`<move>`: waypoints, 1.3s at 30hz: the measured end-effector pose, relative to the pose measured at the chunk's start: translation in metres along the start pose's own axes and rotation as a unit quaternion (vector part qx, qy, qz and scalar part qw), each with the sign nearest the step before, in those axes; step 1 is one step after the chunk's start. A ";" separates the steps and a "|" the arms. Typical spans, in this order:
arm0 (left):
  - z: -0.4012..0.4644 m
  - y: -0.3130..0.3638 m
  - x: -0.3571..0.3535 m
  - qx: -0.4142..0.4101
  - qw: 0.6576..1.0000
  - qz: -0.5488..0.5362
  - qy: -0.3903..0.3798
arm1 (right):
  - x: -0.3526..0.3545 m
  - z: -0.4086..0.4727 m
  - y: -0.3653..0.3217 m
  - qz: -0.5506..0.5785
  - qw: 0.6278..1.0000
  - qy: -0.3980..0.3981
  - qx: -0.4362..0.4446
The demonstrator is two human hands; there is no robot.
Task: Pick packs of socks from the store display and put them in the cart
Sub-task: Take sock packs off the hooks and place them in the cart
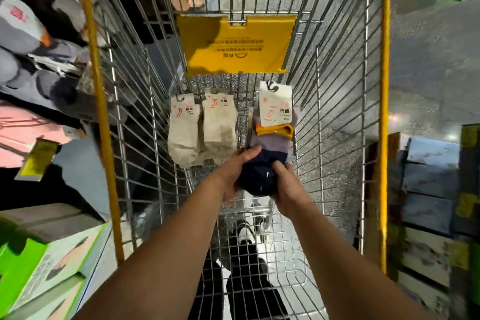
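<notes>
Both hands reach down into the wire cart. The left hand and right hand both grip the dark end of a colorful sock pack (its white card points away). Two white sock packs lie on the cart bottom beside it. A yellow sign hangs at the far end, sock shelves stand left, and the gray floor shines on the right

Sock packs in cart: three. Two cream packs left of yellow flap, side by side. One multicolour pack at right below flap. Hands: two, left hand, right hand.
</notes>
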State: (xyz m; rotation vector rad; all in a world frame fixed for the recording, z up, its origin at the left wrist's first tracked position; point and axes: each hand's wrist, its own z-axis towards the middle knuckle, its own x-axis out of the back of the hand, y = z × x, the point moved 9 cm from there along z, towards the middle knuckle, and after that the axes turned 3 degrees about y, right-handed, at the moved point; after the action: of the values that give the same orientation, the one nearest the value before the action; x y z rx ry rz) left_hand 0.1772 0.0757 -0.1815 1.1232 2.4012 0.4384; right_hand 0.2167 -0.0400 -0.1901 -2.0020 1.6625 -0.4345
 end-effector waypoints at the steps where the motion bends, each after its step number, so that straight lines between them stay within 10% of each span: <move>1: -0.008 0.008 -0.003 -0.011 1.000 0.007 -0.005 | -0.002 -0.012 -0.014 -0.013 1.000 -0.004 0.015; 13: -0.186 0.124 -0.027 -0.182 0.983 0.008 -0.032 | -0.059 -0.172 -0.164 -0.178 0.955 -0.089 0.222; 22: -0.365 0.160 0.020 -0.332 0.931 -0.138 0.065 | -0.155 -0.363 -0.228 -0.253 0.821 -0.255 0.443; 39: -0.719 0.032 0.225 -0.596 0.744 -0.155 0.260 | -0.314 -0.687 -0.058 -0.210 0.710 -0.464 0.486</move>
State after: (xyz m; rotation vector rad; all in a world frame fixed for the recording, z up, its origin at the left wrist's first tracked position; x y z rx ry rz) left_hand -0.3052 0.2040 0.3840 -0.0204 1.8759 1.9709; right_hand -0.1693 0.1564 0.4311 -1.3020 0.1859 -0.2608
